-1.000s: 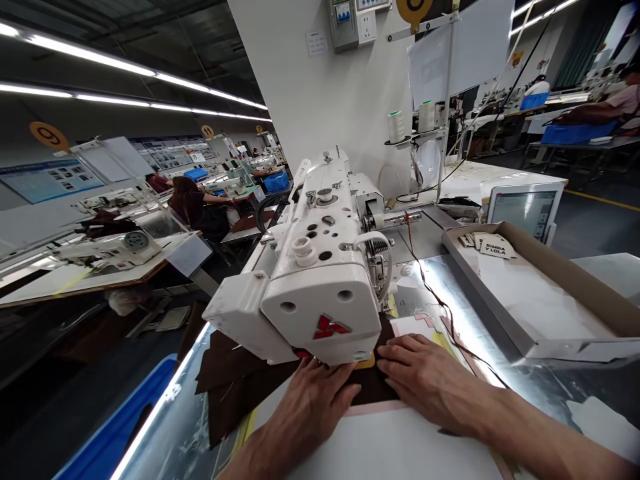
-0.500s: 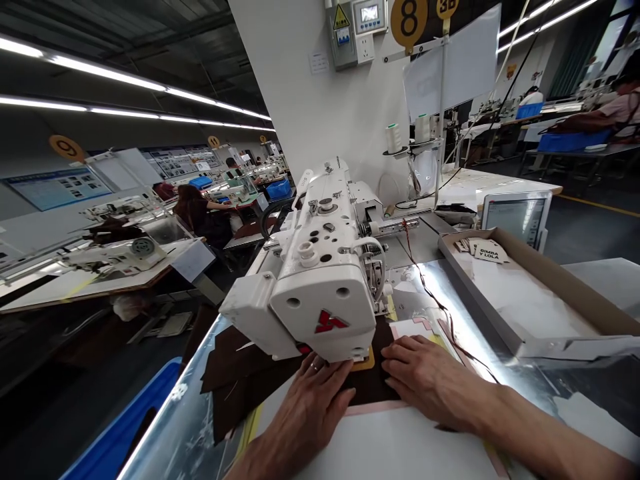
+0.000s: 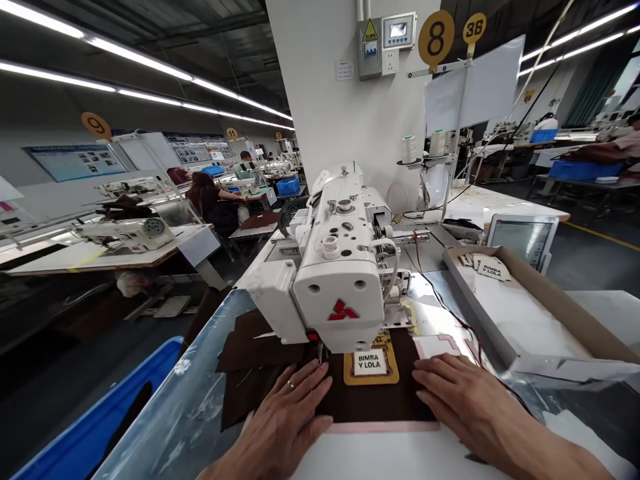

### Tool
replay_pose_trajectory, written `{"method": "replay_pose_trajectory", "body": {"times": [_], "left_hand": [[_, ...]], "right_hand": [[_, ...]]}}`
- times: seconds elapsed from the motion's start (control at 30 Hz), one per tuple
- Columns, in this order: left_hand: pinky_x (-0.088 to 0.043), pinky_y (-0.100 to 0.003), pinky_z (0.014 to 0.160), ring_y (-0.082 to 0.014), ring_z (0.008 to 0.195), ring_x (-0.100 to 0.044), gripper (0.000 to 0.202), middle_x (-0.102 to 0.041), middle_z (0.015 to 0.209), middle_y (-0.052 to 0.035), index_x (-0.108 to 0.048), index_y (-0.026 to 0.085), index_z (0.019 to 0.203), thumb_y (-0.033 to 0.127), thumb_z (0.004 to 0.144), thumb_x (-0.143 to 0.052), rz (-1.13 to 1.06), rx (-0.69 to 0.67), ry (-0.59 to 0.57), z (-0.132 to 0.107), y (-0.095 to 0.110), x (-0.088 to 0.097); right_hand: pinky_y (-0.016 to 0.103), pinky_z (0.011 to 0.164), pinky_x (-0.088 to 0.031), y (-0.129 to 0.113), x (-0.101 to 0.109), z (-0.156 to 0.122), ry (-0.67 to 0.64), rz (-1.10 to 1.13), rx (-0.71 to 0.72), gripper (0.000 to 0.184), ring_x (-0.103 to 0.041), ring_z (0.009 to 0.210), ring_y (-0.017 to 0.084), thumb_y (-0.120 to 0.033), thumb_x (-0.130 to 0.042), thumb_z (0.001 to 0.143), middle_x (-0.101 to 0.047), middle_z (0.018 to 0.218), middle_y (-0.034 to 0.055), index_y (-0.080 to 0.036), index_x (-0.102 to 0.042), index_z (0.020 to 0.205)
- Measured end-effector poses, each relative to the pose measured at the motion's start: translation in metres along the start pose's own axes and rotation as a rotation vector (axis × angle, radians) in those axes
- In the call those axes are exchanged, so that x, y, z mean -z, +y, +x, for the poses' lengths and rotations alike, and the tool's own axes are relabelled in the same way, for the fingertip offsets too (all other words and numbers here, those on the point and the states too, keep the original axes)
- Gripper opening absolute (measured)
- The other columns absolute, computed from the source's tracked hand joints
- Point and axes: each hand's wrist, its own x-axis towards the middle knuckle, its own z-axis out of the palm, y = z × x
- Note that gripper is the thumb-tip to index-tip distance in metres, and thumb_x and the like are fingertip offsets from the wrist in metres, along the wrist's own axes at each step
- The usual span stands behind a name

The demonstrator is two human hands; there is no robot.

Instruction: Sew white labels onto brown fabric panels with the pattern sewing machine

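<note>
A dark brown piece of fabric (image 3: 370,407) lies under the head of a white sewing machine (image 3: 337,287). On it sits a yellow frame (image 3: 395,373) around a white label (image 3: 370,362) reading "BIMBA Y LOLA". My left hand (image 3: 287,417), a ring on one finger, rests flat on the fabric left of the frame, fingers stretched out. Flat at the fabric's right edge lies my right hand (image 3: 463,393), partly over a white sheet with pink markings (image 3: 435,345). Neither hand grips anything. The needle area is hidden behind the machine head.
More brown fabric pieces (image 3: 243,353) lie at the left of the metal table. To the right stand a cardboard box (image 3: 555,307) holding several labels (image 3: 493,267) and a screen (image 3: 523,237). A blue bin (image 3: 140,393) is at lower left. Other people work further back.
The yellow frame and label have come into view from beneath the machine head. My hands are farther apart, the left one left of the frame. The camera view has shifted.
</note>
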Motion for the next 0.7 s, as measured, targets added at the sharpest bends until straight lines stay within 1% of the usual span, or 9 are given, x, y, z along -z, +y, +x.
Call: {"method": "replay_pose_trajectory", "body": {"times": [0.13,0.2,0.27,0.3,0.37,0.47,0.57,0.63,0.7], "left_hand": [[-0.044,-0.049,0.121,-0.0292,0.15,-0.044,0.056,-0.042,0.163,-0.004,-0.036,0.032,0.163,0.039,0.111,-0.052,-0.014,0.036,0.006,-0.007,0.007,-0.007],[-0.045,-0.048,0.12,-0.0289,0.151,-0.042,0.056,-0.039,0.165,-0.0034,-0.034,0.032,0.164,0.04,0.111,-0.05,-0.002,0.057,0.008,-0.008,0.004,-0.009],[-0.044,-0.048,0.12,-0.0291,0.152,-0.04,0.053,-0.038,0.166,-0.0035,-0.035,0.032,0.164,0.039,0.113,-0.046,0.023,0.091,0.05,-0.005,-0.002,-0.007],[-0.044,-0.049,0.12,-0.0297,0.152,-0.041,0.05,-0.039,0.166,-0.004,-0.039,0.031,0.162,0.038,0.113,-0.044,0.037,0.119,0.073,-0.002,-0.005,-0.006],[-0.045,-0.051,0.118,-0.0317,0.147,-0.047,0.047,-0.048,0.161,-0.0067,-0.045,0.029,0.159,0.039,0.113,-0.044,0.056,0.187,0.097,0.007,-0.012,-0.002],[-0.05,-0.049,0.107,-0.033,0.13,-0.061,0.045,-0.064,0.144,-0.0095,-0.052,0.024,0.152,0.042,0.111,-0.05,0.063,0.261,0.089,0.021,-0.019,0.003],[-0.052,-0.047,0.094,-0.0324,0.114,-0.067,0.031,-0.071,0.128,-0.0094,-0.063,0.025,0.136,0.037,0.111,-0.05,0.071,0.305,0.092,0.031,-0.026,0.002],[-0.05,-0.046,0.09,-0.0321,0.106,-0.067,0.022,-0.071,0.119,-0.0104,-0.069,0.023,0.119,0.028,0.11,-0.049,0.082,0.333,0.099,0.034,-0.034,0.0],[-0.048,-0.044,0.089,-0.0309,0.102,-0.065,0.019,-0.069,0.11,-0.0108,-0.069,0.021,0.105,0.02,0.107,-0.05,0.091,0.344,0.104,0.033,-0.044,-0.002]], "right_hand": [[0.044,0.094,-0.061,0.0,-0.003,-0.011,0.006,-0.09,0.014,0.029,-0.07,0.114,0.027,-0.027,-0.046,0.109,-0.073,0.13,0.0079,-0.024,-0.071,0.124],[0.042,0.091,-0.062,0.001,-0.005,-0.014,0.003,-0.141,0.038,0.027,-0.071,0.114,0.027,-0.031,-0.053,0.107,-0.073,0.131,0.0065,-0.025,-0.072,0.125],[0.039,0.09,-0.063,0.002,-0.006,-0.016,0.0,-0.186,0.072,0.027,-0.072,0.114,0.027,-0.035,-0.059,0.105,-0.073,0.131,0.0054,-0.027,-0.073,0.126],[0.037,0.09,-0.063,0.003,-0.006,-0.017,0.005,-0.208,0.085,0.027,-0.073,0.114,0.026,-0.036,-0.06,0.104,-0.074,0.131,0.0049,-0.027,-0.073,0.126],[0.035,0.089,-0.064,0.002,-0.006,-0.018,0.033,-0.254,0.113,0.027,-0.074,0.112,0.025,-0.037,-0.059,0.105,-0.075,0.129,0.0037,-0.026,-0.074,0.124],[0.033,0.084,-0.066,0.001,-0.006,-0.018,0.104,-0.314,0.172,0.03,-0.077,0.105,0.024,-0.04,-0.053,0.108,-0.077,0.124,0.0021,-0.026,-0.077,0.118],[0.031,0.079,-0.066,0.004,-0.008,-0.016,0.164,-0.347,0.232,0.034,-0.078,0.101,0.023,-0.045,-0.051,0.108,-0.078,0.121,0.0018,-0.027,-0.078,0.114],[0.029,0.079,-0.066,0.01,-0.013,-0.017,0.177,-0.351,0.255,0.034,-0.078,0.101,0.023,-0.047,-0.053,0.107,-0.078,0.121,0.0025,-0.026,-0.079,0.114],[0.028,0.08,-0.066,0.018,-0.02,-0.021,0.165,-0.333,0.266,0.032,-0.078,0.103,0.023,-0.049,-0.058,0.104,-0.077,0.125,0.0024,-0.028,-0.078,0.117]]}}
